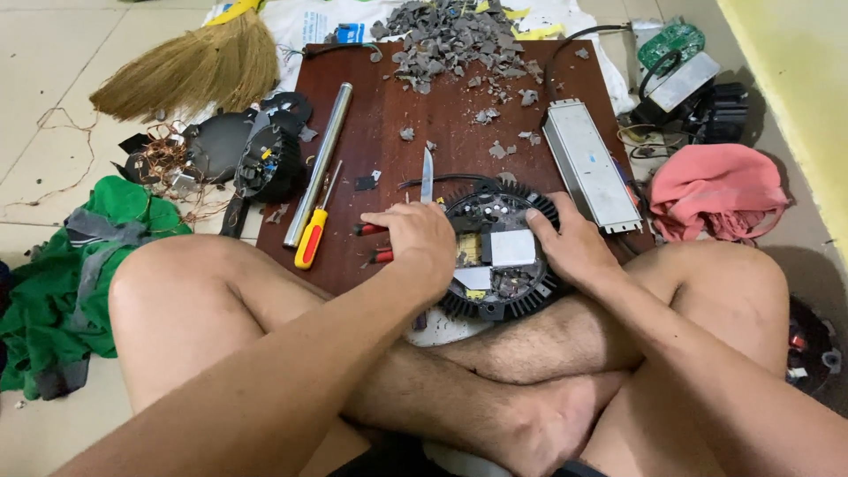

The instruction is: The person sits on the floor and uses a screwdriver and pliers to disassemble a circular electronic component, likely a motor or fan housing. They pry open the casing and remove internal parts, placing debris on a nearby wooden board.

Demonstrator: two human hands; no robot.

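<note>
A round black finned housing [501, 251] with circuit parts and a grey square piece inside rests at the near edge of a dark wooden board [389, 132], against my crossed legs. My left hand [413, 238] lies fingers curled on its left rim. A knife blade [427, 173] rises just above that hand, and two red handles [371, 243] stick out to its left; which of these the hand grips is hidden. My right hand [570, 243] clasps the housing's right rim.
On the board lie a metal tube [320, 159], a yellow-handled screwdriver [314, 231], a silver rectangular box [589, 164] and a heap of grey fragments [455, 40]. A straw broom [190, 66], another black housing [268, 163], tangled wire, green cloth [62, 274] and pink cloth [717, 190] lie around.
</note>
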